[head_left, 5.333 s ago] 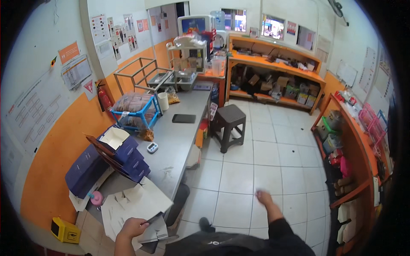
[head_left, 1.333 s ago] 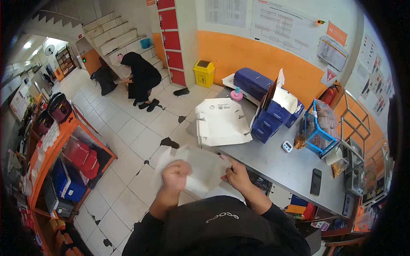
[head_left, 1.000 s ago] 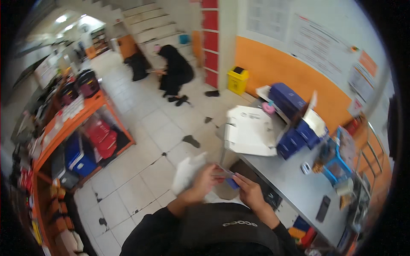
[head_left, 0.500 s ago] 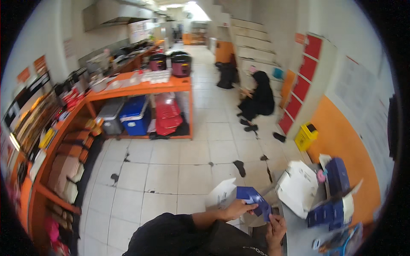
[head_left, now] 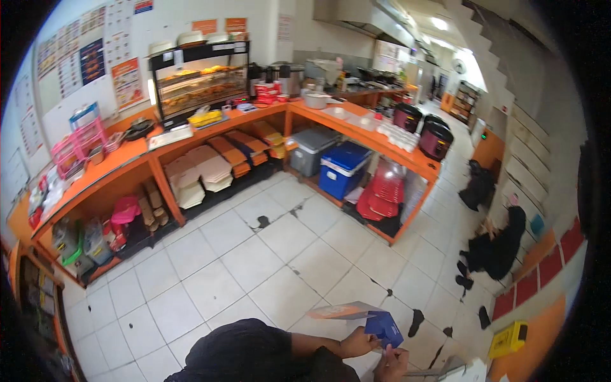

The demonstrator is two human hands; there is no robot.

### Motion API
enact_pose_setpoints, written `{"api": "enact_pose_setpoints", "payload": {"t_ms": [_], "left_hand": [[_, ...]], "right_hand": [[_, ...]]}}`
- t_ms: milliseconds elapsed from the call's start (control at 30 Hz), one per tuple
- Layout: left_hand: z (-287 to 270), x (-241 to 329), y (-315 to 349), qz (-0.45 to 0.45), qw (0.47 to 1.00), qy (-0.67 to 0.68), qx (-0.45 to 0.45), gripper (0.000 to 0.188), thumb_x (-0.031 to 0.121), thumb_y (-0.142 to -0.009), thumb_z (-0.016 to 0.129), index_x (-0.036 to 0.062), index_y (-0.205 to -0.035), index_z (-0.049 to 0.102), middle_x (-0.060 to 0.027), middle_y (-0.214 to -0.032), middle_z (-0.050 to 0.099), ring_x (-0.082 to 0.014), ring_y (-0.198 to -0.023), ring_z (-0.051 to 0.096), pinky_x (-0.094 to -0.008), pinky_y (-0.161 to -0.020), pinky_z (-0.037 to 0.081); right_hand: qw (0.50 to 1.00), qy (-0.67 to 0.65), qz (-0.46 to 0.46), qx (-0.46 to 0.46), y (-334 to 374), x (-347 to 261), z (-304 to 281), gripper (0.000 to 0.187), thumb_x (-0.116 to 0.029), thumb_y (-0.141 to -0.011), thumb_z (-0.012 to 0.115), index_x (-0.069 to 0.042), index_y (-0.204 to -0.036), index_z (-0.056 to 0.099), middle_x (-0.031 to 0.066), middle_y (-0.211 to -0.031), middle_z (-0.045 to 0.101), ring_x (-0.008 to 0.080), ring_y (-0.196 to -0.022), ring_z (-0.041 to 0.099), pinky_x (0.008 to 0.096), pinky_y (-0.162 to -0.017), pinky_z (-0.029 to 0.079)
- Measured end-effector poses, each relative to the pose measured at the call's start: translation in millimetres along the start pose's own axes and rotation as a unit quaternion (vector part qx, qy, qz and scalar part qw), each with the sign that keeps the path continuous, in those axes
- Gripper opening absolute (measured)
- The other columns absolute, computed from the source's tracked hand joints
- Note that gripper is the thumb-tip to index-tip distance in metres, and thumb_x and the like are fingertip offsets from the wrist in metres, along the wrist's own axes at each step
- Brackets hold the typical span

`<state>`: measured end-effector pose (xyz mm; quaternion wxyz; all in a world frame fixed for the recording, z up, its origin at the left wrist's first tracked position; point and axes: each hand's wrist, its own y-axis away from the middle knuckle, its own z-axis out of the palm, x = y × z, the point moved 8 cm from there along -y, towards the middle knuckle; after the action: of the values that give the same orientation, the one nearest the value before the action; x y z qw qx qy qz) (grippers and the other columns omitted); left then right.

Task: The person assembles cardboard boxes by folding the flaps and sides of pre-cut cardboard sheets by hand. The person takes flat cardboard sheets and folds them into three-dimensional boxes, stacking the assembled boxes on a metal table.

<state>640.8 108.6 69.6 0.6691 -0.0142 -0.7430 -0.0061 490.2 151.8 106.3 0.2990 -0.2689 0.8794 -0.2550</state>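
At the lower edge, my left hand (head_left: 359, 342) pinches the lower left edge of a small blue cardboard box (head_left: 383, 326), partly folded, with its panels standing at angles. My right hand (head_left: 392, 363) is closed at the box's bottom edge, its fingertips close to those of the left. Just beyond them, a larger open carton flap (head_left: 349, 311) in grey and orange sticks out to the left. At the bottom right, part of a white carton (head_left: 474, 370) shows beside my right hand. The undersides of both hands are hidden.
An orange L-shaped counter (head_left: 267, 113) bears a lit food display case (head_left: 202, 86) and rice cookers (head_left: 436, 141). Beneath it are a blue cooler (head_left: 344, 170) and stacked flat cartons (head_left: 210, 167). A person in black (head_left: 503, 245) sits by the stairs, near a yellow bin (head_left: 508, 340).
My view has swung left, bringing the counter and display case in and most of the side table with boxes out. Both hands still hold the blue box.
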Motion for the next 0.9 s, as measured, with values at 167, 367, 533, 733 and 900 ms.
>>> {"api": "enact_pose_setpoints", "payload": {"t_ms": [167, 367, 533, 733, 900], "left_hand": [[-58.7, -61.4, -16.0, -0.033, 0.995, -0.097, 0.009, 0.012, 0.007, -0.084, 0.057, -0.0002, -0.094, 0.059, -0.0058, -0.076, 0.062, -0.0156, -0.074, 0.061, -0.0336, -0.065, 0.049], [-140.8, -99.0, -27.1, -0.071, 0.987, 0.132, -0.058, 0.026, 0.005, -0.087, 0.050, 0.0030, -0.113, 0.053, 0.0010, -0.090, 0.059, -0.0086, -0.082, 0.054, -0.0262, -0.074, 0.046], [-176.2, -59.7, -20.8, -0.114, 0.973, 0.154, -0.127, 0.024, 0.002, -0.081, 0.049, 0.0037, -0.103, 0.058, 0.0015, -0.079, 0.059, -0.0036, -0.064, 0.052, -0.0203, -0.054, 0.042], [-223.0, -65.0, -24.0, -0.073, 0.931, 0.333, -0.131, 0.026, 0.003, -0.079, 0.054, 0.0001, -0.104, 0.060, -0.0024, -0.083, 0.063, -0.0044, -0.062, 0.056, -0.0189, -0.050, 0.043], [-245.2, -30.5, -22.7, -0.075, 0.874, 0.462, -0.130, 0.027, -0.002, -0.082, 0.053, -0.0033, -0.109, 0.057, -0.0046, -0.094, 0.066, -0.0089, -0.079, 0.062, -0.0212, -0.073, 0.049]], "right_hand": [[0.990, -0.120, -0.013, -0.073, -53.4, -33.7, 70.0, 0.024, -0.003, -0.082, 0.061, -0.006, -0.105, 0.064, 0.0154, -0.086, 0.055, 0.0317, -0.076, 0.055, 0.0386, -0.067, 0.047], [0.944, -0.297, -0.022, -0.143, -135.4, -55.2, 143.3, 0.013, -0.016, -0.078, 0.066, -0.003, -0.081, 0.067, 0.0137, -0.077, 0.062, 0.0306, -0.067, 0.057, 0.0364, -0.062, 0.047], [0.919, -0.277, -0.028, -0.281, -216.2, -75.3, 230.2, 0.018, -0.009, -0.077, 0.068, -0.006, -0.095, 0.068, 0.0061, -0.071, 0.055, 0.0185, -0.064, 0.055, 0.0294, -0.058, 0.044], [0.805, -0.435, 0.016, -0.403, -247.9, -80.5, 300.4, 0.015, -0.009, -0.078, 0.069, 0.000, -0.090, 0.065, 0.0017, -0.074, 0.056, 0.0097, -0.065, 0.053, 0.0268, -0.057, 0.044], [0.730, -0.599, 0.118, -0.306, -280.5, -105.0, 297.3, 0.009, -0.007, -0.075, 0.072, -0.001, -0.081, 0.068, 0.0005, -0.067, 0.058, 0.0092, -0.064, 0.053, 0.0248, -0.055, 0.042]]}}
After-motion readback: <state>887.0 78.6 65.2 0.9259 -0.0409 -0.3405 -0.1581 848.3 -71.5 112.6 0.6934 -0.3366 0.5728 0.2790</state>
